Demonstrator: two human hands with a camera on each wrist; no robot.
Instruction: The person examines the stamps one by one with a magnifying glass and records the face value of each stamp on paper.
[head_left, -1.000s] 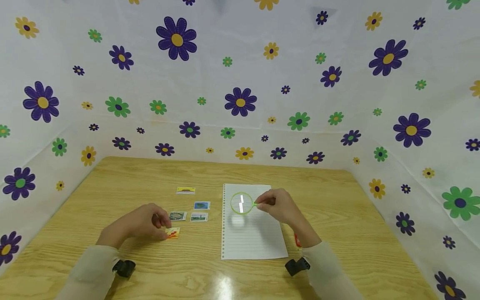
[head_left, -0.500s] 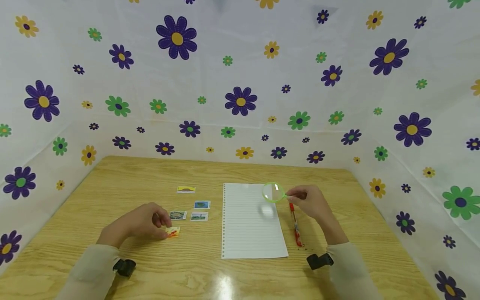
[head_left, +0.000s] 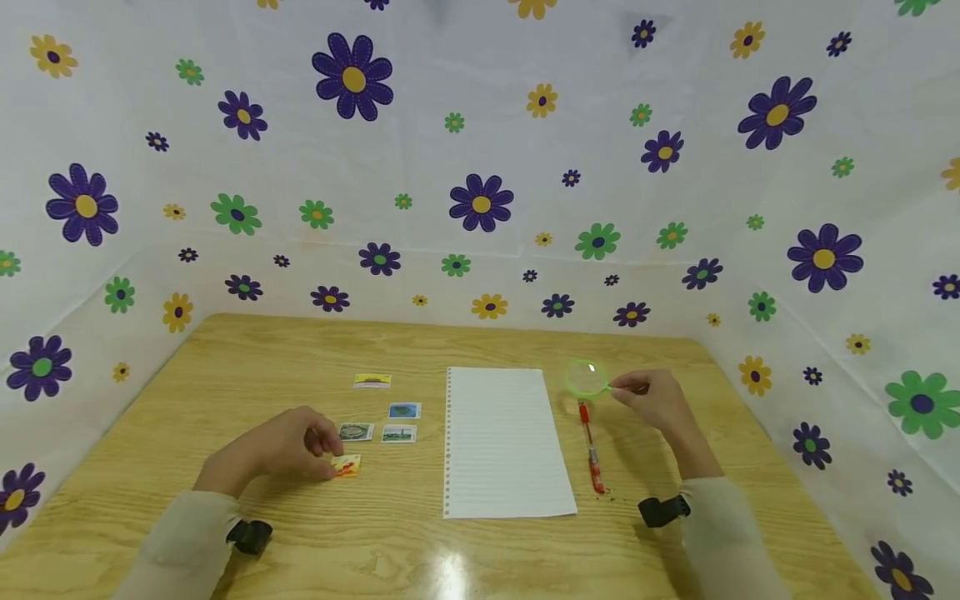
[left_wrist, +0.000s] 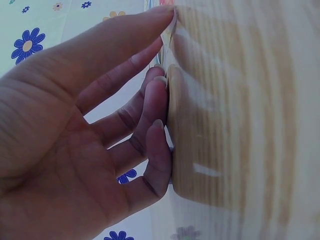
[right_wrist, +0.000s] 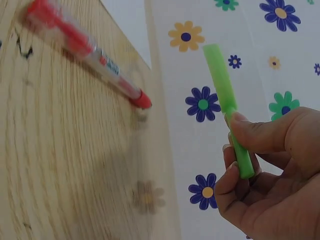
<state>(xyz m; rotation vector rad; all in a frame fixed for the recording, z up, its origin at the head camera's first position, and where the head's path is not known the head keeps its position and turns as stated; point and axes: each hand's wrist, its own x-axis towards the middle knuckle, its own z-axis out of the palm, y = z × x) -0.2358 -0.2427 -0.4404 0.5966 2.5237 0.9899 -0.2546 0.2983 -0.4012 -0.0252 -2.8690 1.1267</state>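
Note:
My left hand (head_left: 288, 446) rests low on the wooden table, thumb and index finger pinching the left edge of a yellow-and-red postage stamp (head_left: 347, 466). In the left wrist view the other fingers are bent, their tips right at the table surface. On the other side, my right hand (head_left: 654, 398) holds a green-rimmed magnifying glass (head_left: 586, 379) in the air by its short handle (right_wrist: 243, 162), between thumb and fingers. Its round lens is beyond the top right corner of a lined sheet of paper (head_left: 502, 450). Seen from the right wrist, the rim is edge-on.
Several other stamps lie near the left hand: a yellow one (head_left: 372, 381), a blue one (head_left: 404, 410), a greenish one (head_left: 356, 432) and a landscape one (head_left: 398, 433). A red pen (head_left: 591, 450) lies right of the paper. Flower-printed sheeting (head_left: 420, 167) surrounds the table.
My right hand has carried the magnifying glass rightward from over the paper to beyond its right edge, uncovering the red pen. My left hand and the stamp have stayed put.

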